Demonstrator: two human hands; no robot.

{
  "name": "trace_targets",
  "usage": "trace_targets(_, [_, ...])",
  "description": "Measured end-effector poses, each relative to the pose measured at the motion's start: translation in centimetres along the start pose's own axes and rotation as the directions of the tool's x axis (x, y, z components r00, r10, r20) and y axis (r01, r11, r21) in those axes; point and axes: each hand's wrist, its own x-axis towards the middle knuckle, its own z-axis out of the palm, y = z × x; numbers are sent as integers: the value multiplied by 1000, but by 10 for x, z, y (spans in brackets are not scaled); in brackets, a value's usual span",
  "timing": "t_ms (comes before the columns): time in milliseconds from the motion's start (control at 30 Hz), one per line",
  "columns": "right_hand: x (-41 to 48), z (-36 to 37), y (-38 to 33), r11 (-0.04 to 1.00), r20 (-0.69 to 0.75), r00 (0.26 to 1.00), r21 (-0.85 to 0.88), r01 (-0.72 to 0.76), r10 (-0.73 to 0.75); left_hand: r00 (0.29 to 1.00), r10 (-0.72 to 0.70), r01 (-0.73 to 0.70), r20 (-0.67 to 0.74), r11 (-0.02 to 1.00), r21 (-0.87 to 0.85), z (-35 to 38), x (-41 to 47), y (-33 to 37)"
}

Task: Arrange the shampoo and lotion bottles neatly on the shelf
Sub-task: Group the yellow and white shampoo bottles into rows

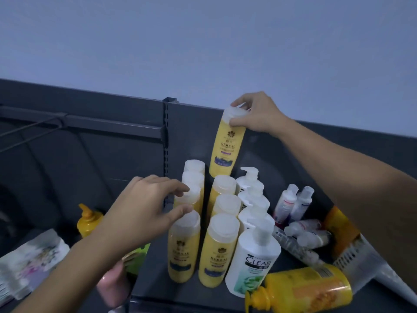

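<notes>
Right hand (255, 114) grips yellow Herbal bottle (226, 143) by cap, lifted above shelf (158, 290) rear; left hand (144, 204) open, fingers over yellow row (191, 213).

Right hand (255, 114) grips cap of yellow bottle (226, 143), held above shelf (158, 288). Left hand (144, 206) hovers at caps of yellow row (185, 245), fingers spread, perhaps touching. White pump bottles (252, 256) stand just beside.
</notes>
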Motion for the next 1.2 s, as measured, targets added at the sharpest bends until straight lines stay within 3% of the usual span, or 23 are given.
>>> trace_targets(200, [-7,55,27,962,338,940,-268,50,45,1000,-19,19,-2,999,-29,-6,-8,-14])
trace_targets(300, [-6,74,45,933,426,902,-345,100,60,1000,-28,28,4,998,-53,-8,-10,-15])
trace_targets(633, [-15,75,60,930,455,890,-326,172,-5,997,19,-10,76,994,-112,8,-4,6])
trace_targets(833, [-74,20,62,957,214,973,-253,143,-88,991,111,-98,77,983,-158,25,12,57])
trace_targets(967, [-150,-26,92,973,261,965,-212,87,-29,962,245,-223,120,960,-170,51,27,112])
trace_targets(1067, [-213,-29,136,994,388,917,-91,-57,88,945,299,-280,131,949,-148,71,38,151])
trace_targets(1133, [-253,-12,160,989,547,824,-90,-114,145,954,283,-270,103,955,-124,82,43,171])
trace_targets(1200, [-283,15,178,978,649,752,-206,29,115,971,225,-215,87,971,-105,91,44,187])
